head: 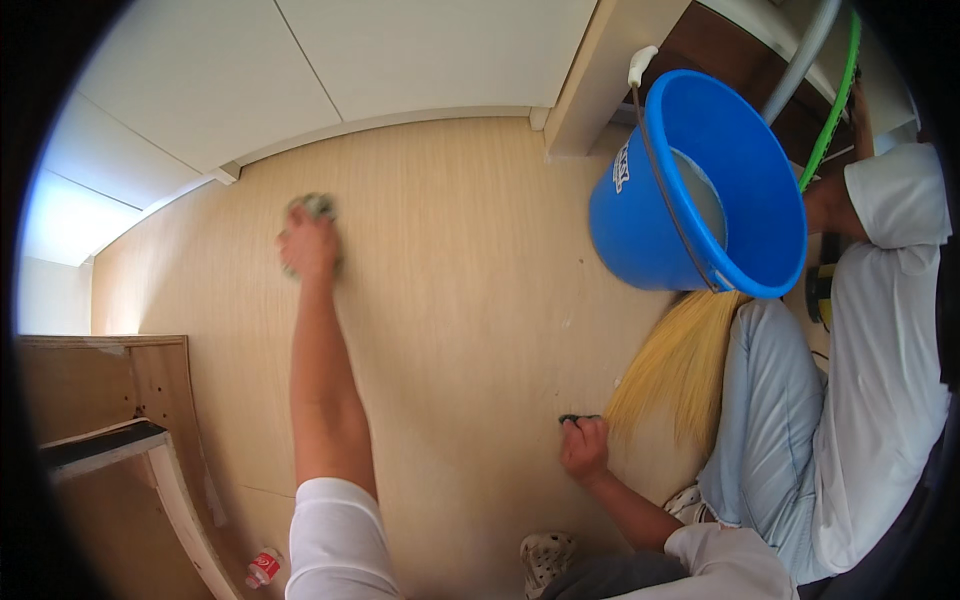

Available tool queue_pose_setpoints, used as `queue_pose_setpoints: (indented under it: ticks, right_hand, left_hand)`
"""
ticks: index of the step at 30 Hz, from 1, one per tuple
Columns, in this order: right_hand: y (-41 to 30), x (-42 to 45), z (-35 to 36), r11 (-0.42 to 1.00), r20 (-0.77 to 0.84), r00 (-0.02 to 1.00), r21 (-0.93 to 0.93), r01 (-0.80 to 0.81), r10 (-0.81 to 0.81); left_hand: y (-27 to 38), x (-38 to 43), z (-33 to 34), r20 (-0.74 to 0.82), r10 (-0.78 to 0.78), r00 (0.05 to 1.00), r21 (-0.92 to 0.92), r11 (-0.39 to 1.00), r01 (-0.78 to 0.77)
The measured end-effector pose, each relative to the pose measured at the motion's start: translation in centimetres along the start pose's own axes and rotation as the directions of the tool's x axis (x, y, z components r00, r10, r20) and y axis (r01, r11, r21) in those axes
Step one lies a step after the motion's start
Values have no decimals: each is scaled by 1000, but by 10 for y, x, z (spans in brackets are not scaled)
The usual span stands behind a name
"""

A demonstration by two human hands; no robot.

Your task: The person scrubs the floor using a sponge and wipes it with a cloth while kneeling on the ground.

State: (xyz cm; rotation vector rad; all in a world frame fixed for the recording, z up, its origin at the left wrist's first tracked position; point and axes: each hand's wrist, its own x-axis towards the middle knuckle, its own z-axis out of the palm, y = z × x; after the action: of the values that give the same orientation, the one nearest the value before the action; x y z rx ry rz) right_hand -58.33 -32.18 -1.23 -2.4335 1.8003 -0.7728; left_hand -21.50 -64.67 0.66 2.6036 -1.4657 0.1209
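My left hand (309,244), arm stretched far forward, presses a greyish cloth (321,204) against the light wood-look floor (457,315). Both hand and cloth are blurred, and the palm side is hidden. Closer to my body on the right, my right hand (585,451) grips a dark green scouring pad (576,418) low at the floor. Much of the pad is covered by the fingers. Just beyond that hand spread the yellow bristles of a broom (667,367). Small dark specks dot the floor near the pad.
A blue bucket (626,232) holding cloudy liquid stands at upper right. Beside it crouches another person in light jeans (776,390). White cabinet fronts (442,52) border the far side. Wooden furniture (161,375) occupies the left; a red-labelled bottle (263,568) lies near it.
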Motion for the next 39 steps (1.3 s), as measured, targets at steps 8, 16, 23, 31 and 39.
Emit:
queue_pose_setpoints:
  ticks: [8, 16, 23, 31, 39]
  right_hand:
    - [4, -4, 2, 999, -42, 999, 35, 24, -23]
    - [4, 19, -6, 962, -93, 988, 257, -92, 120]
    - [22, 232, 21, 952, -382, 890, 266, -152, 249]
    - [81, 319, 124, 951, -245, 955, -214, -221, 167]
    - [80, 359, 138, 976, -208, 977, -196, -95, 53]
  left_hand:
    - [158, -126, 2, -47, 768, 638, -409, 568, -714]
    - [35, -228, -50, -208, 716, 666, -637, 418, -648]
    - [-91, -149, -29, -94, 174, 980, -282, 940, -194]
    - [-97, -153, -12, -225, 165, 960, -347, 907, -238]
    - [-102, -150, -12, -227, 170, 959, -357, 901, -244]
